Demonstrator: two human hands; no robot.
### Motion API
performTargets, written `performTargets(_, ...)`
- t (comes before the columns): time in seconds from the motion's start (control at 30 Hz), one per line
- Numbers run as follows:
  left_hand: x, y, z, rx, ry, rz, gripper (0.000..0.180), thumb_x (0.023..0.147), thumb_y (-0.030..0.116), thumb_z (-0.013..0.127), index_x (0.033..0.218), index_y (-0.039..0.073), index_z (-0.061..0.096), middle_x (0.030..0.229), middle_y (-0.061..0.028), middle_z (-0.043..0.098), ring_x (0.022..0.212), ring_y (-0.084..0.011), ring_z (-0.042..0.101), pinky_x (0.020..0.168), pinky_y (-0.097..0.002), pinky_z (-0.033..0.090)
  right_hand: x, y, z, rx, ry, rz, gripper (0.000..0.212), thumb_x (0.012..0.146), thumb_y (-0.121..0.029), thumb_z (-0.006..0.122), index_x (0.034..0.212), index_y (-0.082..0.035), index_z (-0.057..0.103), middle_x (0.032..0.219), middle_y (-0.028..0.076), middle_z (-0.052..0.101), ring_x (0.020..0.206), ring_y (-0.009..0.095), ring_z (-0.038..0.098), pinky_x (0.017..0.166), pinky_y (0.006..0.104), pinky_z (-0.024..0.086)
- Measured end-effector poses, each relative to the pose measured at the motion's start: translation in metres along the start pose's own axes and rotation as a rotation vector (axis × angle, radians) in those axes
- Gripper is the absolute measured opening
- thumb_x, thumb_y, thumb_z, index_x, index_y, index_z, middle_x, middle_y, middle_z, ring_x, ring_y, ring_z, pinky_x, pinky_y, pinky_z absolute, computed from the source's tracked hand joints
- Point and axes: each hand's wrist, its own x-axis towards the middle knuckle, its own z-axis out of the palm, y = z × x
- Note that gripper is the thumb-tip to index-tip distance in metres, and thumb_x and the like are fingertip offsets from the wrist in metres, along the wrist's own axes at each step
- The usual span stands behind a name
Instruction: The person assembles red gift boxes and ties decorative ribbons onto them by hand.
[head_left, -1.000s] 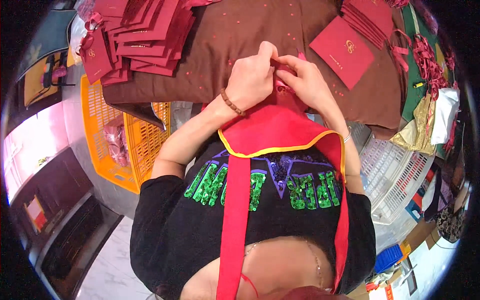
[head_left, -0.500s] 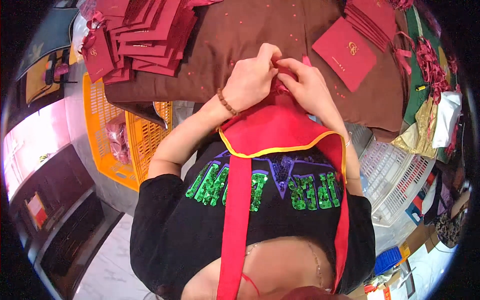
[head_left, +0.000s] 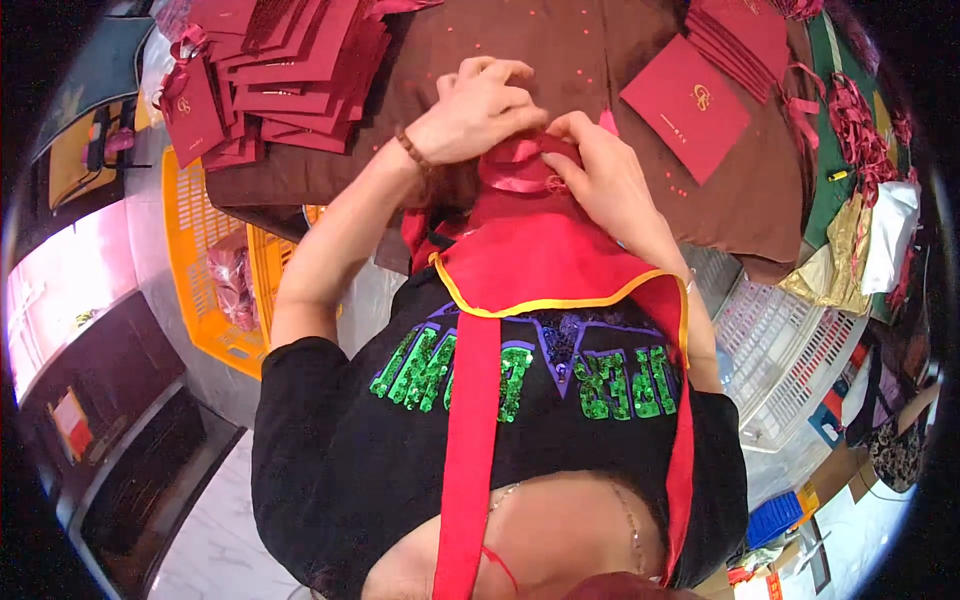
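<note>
At the near edge of a brown cloth-covered table (head_left: 450, 50), a dark red paper piece with a glossy ribbon (head_left: 515, 180), like a small gift bag, lies between my hands. My right hand (head_left: 610, 170) pinches its right side between thumb and fingers. My left hand (head_left: 475, 115) is over its left upper side, fingers bent and spread apart; one fingertip reaches the top of the piece. The left thumb is hidden. Below both hands hangs my red apron (head_left: 560, 260) with yellow trim.
Flat dark red bags (head_left: 300, 70) are heaped at the left, with another stack (head_left: 700, 105) at the right. Small red bits dot the cloth. Beside the table stand an orange crate (head_left: 190, 270) and a white crate (head_left: 790, 350). Loose red ribbons (head_left: 865, 140) lie at far right.
My left hand has moved left and its fingers have spread, away from the pinch beside my right hand. The ribbon and dark red piece now show between the hands.
</note>
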Motion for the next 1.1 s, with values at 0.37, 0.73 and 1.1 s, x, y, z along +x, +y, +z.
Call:
performTargets(0.37, 0.058, -0.016, -0.006, -0.43, -0.769, 0.378, 0.027, 0.079, 0.021, 0.05, 0.088, -0.002, 0.062, 0.107, -0.015, 0.059, 0.111, -0.0284, 0.048, 0.096, -0.0373, 0.034, -0.002, -0.017, -0.005, 0.096, -0.03, 0.003, 0.024, 0.077, -0.012, 0.066, 0.094, -0.002, 0.053, 0.083, 0.015, 0.063, 0.08, 0.028, 0.063, 0.066, 0.0324, 0.049)
performTargets(0.73, 0.062, -0.002, 0.014, -1.237, -0.282, -0.485, 0.014, 0.085, 0.017, 0.056, 0.088, 0.004, 0.061, 0.075, -0.0009, 0.06, 0.069, -0.0089, 0.054, 0.063, -0.0233, 0.044, -0.001, -0.007, 0.003, -0.003, 0.06, -0.237, 0.018, 0.077, -0.009, 0.063, 0.094, -0.006, 0.057, 0.094, 0.011, 0.059, 0.089, 0.028, 0.055, 0.08, 0.0353, 0.043)
performTargets(1.1, 0.059, -0.001, 0.021, -1.019, -0.398, -0.441, 0.045, 0.077, 0.054, 0.062, 0.064, 0.012, 0.053, 0.05, 0.0057, 0.037, 0.045, -0.0049, 0.028, 0.042, -0.0232, 0.019, -0.053, 0.019, 0.016, 1.008, 0.031, 0.336, 0.054, 0.078, -0.001, 0.065, 0.123, -0.001, 0.036, 0.113, 0.009, 0.053, 0.103, 0.016, 0.052, 0.092, 0.03, 0.041)
